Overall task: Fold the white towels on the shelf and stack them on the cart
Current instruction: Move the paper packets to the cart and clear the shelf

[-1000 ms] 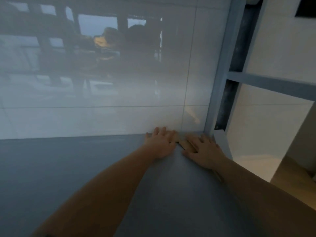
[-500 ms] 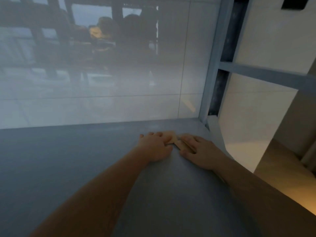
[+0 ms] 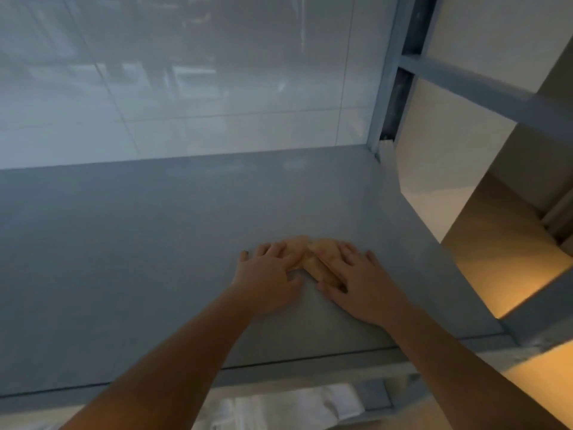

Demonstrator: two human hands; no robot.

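Both hands lie flat with fingers straight, the left hand (image 3: 268, 282) and right hand (image 3: 361, 285) pressing a tan cloth (image 3: 310, 254) under their fingertips, probably smoothing it. White towels (image 3: 294, 405) sit below the shelf (image 3: 124, 259), nearer than the fingers.

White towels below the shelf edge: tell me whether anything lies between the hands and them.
Yes. Both hands, left hand and right hand, lie flat on the grey shelf, whose front edge lies between them and the white towels below.
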